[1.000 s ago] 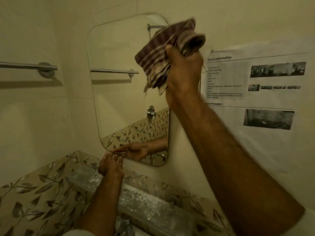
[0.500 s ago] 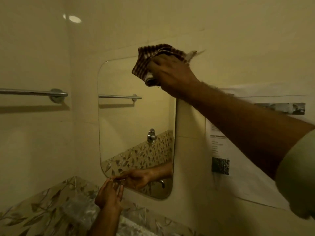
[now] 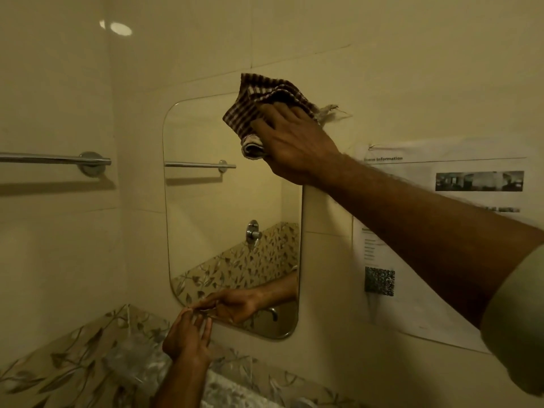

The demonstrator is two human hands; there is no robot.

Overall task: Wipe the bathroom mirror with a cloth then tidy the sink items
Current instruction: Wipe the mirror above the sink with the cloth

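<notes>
While the right hand (image 3: 297,145) presses the soft, bunched cloth (image 3: 265,107) flat under its grip at the mirror (image 3: 223,207) top corner, the left hand (image 3: 187,338), open, steadies the fragile glass's lower edge.

**One head camera, close to the wall**

A single wide-angle view from the person's head faces the tiled wall and tips slightly upward, close enough that the mirror (image 3: 232,213) fills the middle. The right arm reaches in from the right edge, the left from the bottom. Straight lines bow toward the edges. No second view shares the scene
</notes>
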